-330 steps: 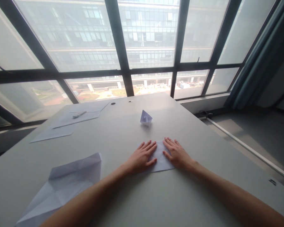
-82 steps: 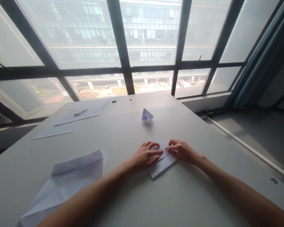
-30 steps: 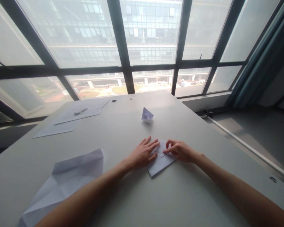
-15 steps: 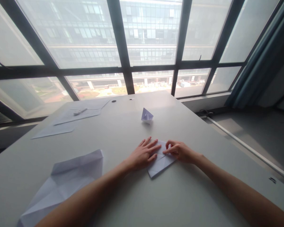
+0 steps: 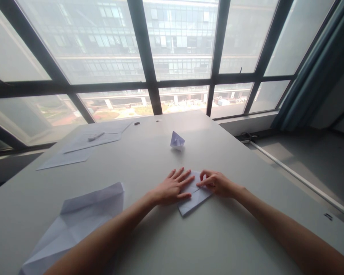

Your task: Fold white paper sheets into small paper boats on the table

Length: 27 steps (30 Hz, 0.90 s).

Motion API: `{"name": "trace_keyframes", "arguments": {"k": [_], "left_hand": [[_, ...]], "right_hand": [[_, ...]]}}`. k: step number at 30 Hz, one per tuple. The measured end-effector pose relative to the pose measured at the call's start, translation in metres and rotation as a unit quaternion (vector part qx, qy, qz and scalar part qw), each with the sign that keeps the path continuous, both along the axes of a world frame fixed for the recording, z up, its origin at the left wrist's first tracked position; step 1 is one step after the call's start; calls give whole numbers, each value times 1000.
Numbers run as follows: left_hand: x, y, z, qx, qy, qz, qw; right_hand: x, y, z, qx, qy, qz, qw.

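Observation:
A folded sheet of white paper (image 5: 193,202) lies on the white table, with crease lines across its upper face. My left hand (image 5: 174,188) rests flat over its left side, fingers spread. At the paper's right side, my right hand (image 5: 213,182) has its fingers curled, and thumb and fingertips meet the paper near the middle crease. Part of the sheet is hidden under both hands. Just beyond them stands a small folded paper shape (image 5: 177,141), pointed at the top.
A large creased sheet (image 5: 83,217) lies at the left, partly under my left forearm. Farther back, flat sheets (image 5: 71,156) carry a small whitish object (image 5: 96,136). Two holes pierce the table (image 5: 246,233) near its far edge, before the windows.
My left thumb has shifted slightly toward me and away from the other fingers. The right hand stays on the paper, almost unmoved. The whole view has shifted a little.

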<state>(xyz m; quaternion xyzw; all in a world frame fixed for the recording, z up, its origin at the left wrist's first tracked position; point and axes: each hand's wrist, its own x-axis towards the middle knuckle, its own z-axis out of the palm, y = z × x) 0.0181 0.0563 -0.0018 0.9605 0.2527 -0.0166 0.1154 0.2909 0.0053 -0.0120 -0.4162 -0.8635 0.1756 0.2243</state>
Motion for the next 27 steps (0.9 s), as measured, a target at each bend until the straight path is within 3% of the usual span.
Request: {"name": "trace_keyframes", "arguments": {"k": [18,22,27], "left_hand": [[-10,19,16,-120,8,-52,991],[-7,9,12,-94,-31,-25,995],[-3,-4,2,-5,-109,19,994]], "right_hand": [[-1,0,3,-6,-2,-3,1000],[-1,-1,3,-3,-3,-1,1000],[-2,-2,4,8,-18,0,1000]]}}
